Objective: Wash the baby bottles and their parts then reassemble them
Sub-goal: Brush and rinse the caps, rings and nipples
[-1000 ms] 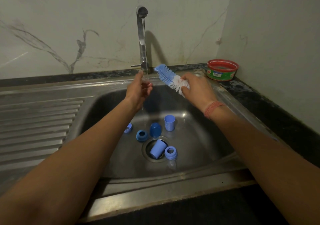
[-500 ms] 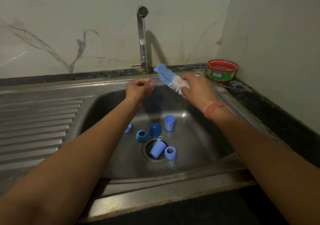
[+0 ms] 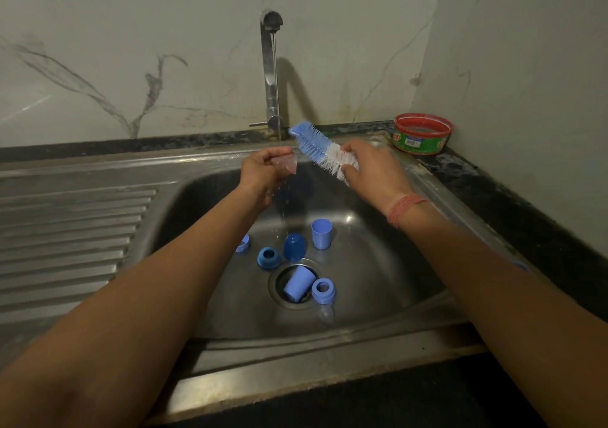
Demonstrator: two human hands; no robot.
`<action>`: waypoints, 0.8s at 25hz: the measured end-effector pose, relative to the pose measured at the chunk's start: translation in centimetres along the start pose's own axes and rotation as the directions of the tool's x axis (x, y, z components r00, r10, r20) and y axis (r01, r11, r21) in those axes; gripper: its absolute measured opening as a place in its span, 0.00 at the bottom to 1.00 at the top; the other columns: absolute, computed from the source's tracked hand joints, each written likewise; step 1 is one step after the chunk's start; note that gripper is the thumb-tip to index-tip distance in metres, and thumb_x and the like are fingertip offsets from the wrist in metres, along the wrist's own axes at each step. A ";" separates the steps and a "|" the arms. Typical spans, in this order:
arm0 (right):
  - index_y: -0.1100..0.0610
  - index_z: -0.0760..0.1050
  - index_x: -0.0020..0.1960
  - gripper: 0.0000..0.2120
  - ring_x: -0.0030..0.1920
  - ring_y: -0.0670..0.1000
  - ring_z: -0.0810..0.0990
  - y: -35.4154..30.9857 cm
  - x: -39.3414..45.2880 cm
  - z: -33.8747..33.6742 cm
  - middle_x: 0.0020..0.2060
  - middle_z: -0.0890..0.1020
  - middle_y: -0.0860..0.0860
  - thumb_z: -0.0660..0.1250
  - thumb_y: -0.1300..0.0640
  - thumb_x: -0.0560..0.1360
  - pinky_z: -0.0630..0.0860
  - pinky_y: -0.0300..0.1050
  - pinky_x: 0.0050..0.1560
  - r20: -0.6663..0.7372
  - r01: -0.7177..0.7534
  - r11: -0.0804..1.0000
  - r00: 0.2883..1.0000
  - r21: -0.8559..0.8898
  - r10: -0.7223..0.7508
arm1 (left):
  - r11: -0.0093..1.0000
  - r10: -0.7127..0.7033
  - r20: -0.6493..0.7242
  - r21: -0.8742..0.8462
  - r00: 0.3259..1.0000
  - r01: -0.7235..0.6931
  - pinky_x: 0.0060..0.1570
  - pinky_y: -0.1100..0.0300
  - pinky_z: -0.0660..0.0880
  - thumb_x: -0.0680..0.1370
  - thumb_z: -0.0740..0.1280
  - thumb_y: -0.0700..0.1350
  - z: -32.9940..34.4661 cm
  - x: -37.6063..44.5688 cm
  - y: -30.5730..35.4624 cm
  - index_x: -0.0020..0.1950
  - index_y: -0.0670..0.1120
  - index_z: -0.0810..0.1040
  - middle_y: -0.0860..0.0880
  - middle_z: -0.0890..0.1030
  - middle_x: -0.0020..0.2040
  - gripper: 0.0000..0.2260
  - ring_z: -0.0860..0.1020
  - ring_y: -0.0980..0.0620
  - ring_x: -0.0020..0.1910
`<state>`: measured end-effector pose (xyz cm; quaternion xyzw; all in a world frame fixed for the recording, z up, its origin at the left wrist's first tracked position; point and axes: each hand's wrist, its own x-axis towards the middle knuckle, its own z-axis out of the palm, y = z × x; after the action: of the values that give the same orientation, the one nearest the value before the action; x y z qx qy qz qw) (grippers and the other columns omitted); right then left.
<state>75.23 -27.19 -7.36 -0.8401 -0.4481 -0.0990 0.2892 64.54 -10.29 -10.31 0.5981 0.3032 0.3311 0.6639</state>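
left hand (image 3: pixel 263 171): clear teat (image 3: pixel 285 163) pinched under tap stream (image 3: pixel 279 105) | right hand (image 3: pixel 370 167): bottle brush (image 3: pixel 320 151) gripped | blue parts (image 3: pixel 297 284) left by the sink drain (image 3: pixel 279 292) | risk: wet teat may be dropped.

The left hand (image 3: pixel 263 171), raised with fingers pointing up at the tap a second ago, now lies turned over under the water stream (image 3: pixel 278 98), pinching a small clear teat (image 3: pixel 285 164). Water now splashes off the teat and drips into the sink (image 3: pixel 378 263).
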 end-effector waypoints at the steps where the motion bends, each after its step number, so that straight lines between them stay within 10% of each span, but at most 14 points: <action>1: 0.52 0.72 0.64 0.17 0.54 0.63 0.78 0.0 0.0 0.0 0.55 0.80 0.59 0.65 0.57 0.75 0.76 0.54 0.52 0.000 -0.001 1.000 1.000 0.002 0.001 | 1.000 -0.006 -0.012 -0.021 1.000 0.006 0.43 0.61 0.80 0.79 0.66 0.34 0.1 0.1 0.0 0.51 0.43 0.81 0.44 0.81 0.47 0.06 0.80 0.51 0.41; 4: 0.52 0.73 0.64 0.17 0.53 0.62 0.78 -0.1 -0.1 -0.2 0.55 0.80 0.59 0.65 0.57 0.75 0.76 0.52 0.51 -0.005 0.003 1.000 1.000 0.007 -0.003 | 0.996 -0.054 -0.114 -0.076 0.992 0.046 0.37 0.63 0.73 0.81 0.67 0.50 0.0 0.1 0.1 0.45 0.43 0.79 0.48 0.78 0.35 0.11 0.73 0.56 0.30; 10: 0.53 0.73 0.63 0.16 0.54 0.63 0.78 -0.2 -0.1 -0.2 0.54 0.80 0.60 0.65 0.57 0.75 0.76 0.54 0.52 0.002 0.013 1.000 1.000 0.008 -0.013 | 0.994 0.008 -0.040 -0.111 0.999 -0.013 0.48 0.61 0.81 0.77 0.66 0.28 -0.2 0.2 0.1 0.48 0.44 0.79 0.46 0.81 0.48 0.11 0.80 0.48 0.50; 20: 0.52 0.73 0.63 0.16 0.53 0.63 0.77 -0.3 -0.2 -0.2 0.54 0.80 0.60 0.65 0.57 0.75 0.76 0.54 0.51 0.001 0.014 1.000 1.000 0.015 -0.014 | 0.997 -0.026 -0.062 -0.078 0.998 0.021 0.39 0.62 0.76 0.82 0.63 0.47 0.2 0.6 0.1 0.48 0.42 0.80 0.49 0.78 0.37 0.10 0.76 0.55 0.35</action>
<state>74.90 -27.34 -7.18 -0.8348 -0.4548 -0.0973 0.2946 65.10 -9.92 -10.20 0.5576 0.3181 0.3534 0.6805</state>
